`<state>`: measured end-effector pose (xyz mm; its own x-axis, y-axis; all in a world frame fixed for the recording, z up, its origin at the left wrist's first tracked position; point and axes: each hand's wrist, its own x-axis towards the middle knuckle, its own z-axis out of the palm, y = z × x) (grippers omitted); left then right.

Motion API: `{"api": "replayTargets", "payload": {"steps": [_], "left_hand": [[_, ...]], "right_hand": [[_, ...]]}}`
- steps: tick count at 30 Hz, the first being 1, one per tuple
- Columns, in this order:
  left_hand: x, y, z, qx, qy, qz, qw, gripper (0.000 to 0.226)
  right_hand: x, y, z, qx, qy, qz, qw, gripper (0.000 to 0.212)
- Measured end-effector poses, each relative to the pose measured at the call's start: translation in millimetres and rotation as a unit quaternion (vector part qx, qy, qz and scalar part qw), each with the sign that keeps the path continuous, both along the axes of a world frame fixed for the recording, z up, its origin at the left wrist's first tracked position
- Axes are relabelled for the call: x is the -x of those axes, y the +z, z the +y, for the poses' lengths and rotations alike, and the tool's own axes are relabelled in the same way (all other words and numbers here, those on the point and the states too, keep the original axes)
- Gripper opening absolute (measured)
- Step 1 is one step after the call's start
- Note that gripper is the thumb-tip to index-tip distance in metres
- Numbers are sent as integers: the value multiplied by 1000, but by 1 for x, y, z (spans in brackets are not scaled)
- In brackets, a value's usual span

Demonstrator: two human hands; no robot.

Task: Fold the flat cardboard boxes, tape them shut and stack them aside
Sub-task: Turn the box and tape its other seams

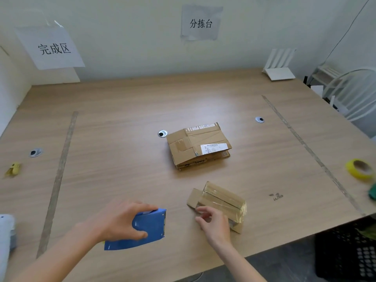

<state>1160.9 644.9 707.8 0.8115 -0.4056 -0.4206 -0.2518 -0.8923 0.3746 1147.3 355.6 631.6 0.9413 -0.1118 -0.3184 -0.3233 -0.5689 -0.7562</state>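
Observation:
My left hand grips a blue tape dispenser low over the wooden table, its toothed edge facing right. My right hand rests with curled fingers against the near end of a small folded cardboard box wrapped in shiny clear tape, with one end flap sticking out to the left. A stack of flat cardboard boxes with a white shipping label lies at the table's middle, beyond both hands.
A yellow tape roll sits near the right edge, a green object beside it. A crumpled yellow scrap lies far left. Tape lines mark off strips on both sides. A black crate stands below right, a white rack at the back.

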Motion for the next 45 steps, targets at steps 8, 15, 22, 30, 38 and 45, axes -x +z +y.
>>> {"api": "replayTargets", "payload": {"steps": [8,15,22,30,38,45], "left_hand": [[6,-12,6,-18,-9,16,1000,69],[4,-21,13,-27,11,40,999,67],[5,-22,9,-8,39,38,998,54],[16,-19,-9,11,82,30,996,58],[23,-10,-45,12,97,6,995,59],[29,-6,-67,2,109,-2,994,58]], "right_hand": [[7,-3,-8,120,96,-117,981,31],[-44,21,-67,364,197,-24,910,102],[-65,13,-86,376,388,-72,839,92],[-79,11,-99,379,453,-142,795,106],[-20,13,-90,214,210,-105,948,76],[-34,-7,-97,243,300,-71,920,82]]}}
